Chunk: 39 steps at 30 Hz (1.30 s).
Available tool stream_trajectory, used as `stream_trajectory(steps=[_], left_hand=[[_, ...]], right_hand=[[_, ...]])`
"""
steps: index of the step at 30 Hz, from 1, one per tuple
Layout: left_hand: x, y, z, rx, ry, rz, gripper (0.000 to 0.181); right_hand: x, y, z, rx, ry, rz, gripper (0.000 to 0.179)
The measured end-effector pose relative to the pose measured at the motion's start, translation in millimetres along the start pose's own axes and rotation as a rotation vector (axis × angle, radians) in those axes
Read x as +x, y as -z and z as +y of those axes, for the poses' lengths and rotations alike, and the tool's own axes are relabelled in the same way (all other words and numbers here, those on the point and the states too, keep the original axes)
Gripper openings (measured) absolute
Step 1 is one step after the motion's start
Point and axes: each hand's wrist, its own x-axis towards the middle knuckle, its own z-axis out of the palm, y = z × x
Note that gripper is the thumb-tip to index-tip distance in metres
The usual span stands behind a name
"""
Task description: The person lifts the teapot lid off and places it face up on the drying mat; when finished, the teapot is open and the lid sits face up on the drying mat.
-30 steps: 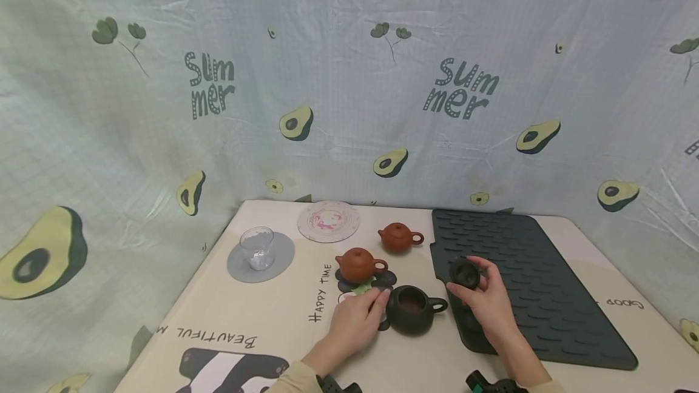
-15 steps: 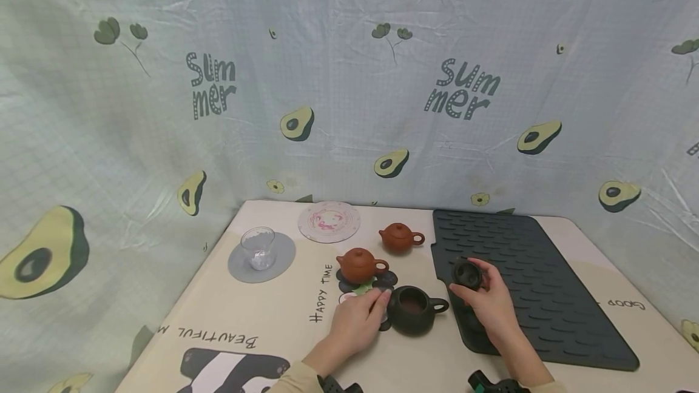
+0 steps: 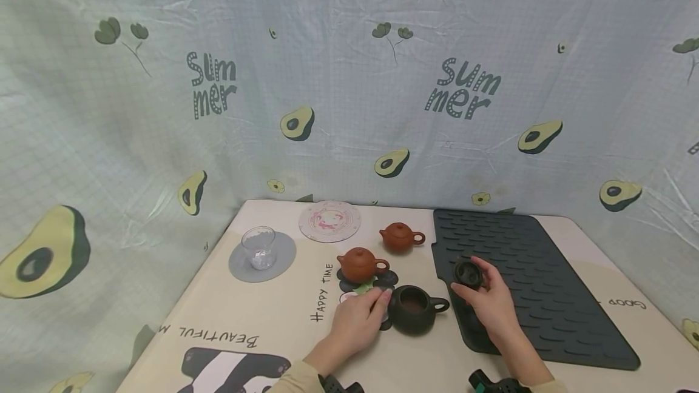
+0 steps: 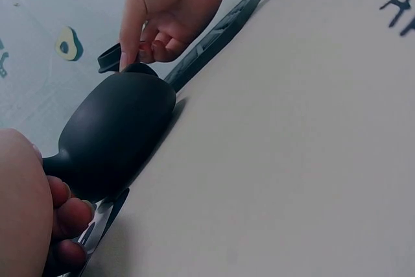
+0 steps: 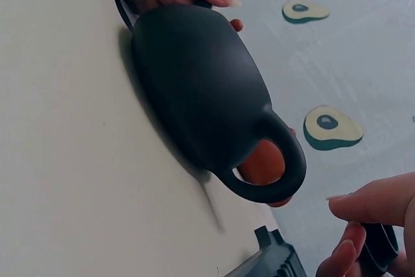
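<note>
Pale avocado-print curtain (image 3: 333, 71) behind cream table (image 3: 273, 311).

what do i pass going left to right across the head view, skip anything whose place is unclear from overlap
Clear glass cup → flat pink-patterned disc → nearer red-brown teapot → open black teapot → black lid

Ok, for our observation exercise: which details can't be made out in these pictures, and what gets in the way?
Left wrist view: the tip of the black teapot's spout, hidden by the left hand.
Right wrist view: part of the lid, behind the right hand.
Head view: the lower part of the panda print, cut off by the bottom edge.
Head view: details of the pink pattern on the pale disc, too small.
</note>
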Motion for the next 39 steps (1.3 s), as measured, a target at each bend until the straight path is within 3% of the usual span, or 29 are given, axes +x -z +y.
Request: stream_trajectory(steps=[6,21,39], left_hand=[[0.7,-0.7,-0.4,-0.015,0.006,-0.007,0.041],[2.0,-0.9,-0.7,-0.017,-0.001,0.0,0.042],[1.6,-0.9,0.0,-0.026,0.002,0.004,0.041]], right_hand=[[1.0,1,1,-0.002,-0.005,0.04,0.085],[4.3,6,4,0.062,-0.028,0.049,0.087],[5.2,15,8,0.024,0.006,0.101,0.084]])
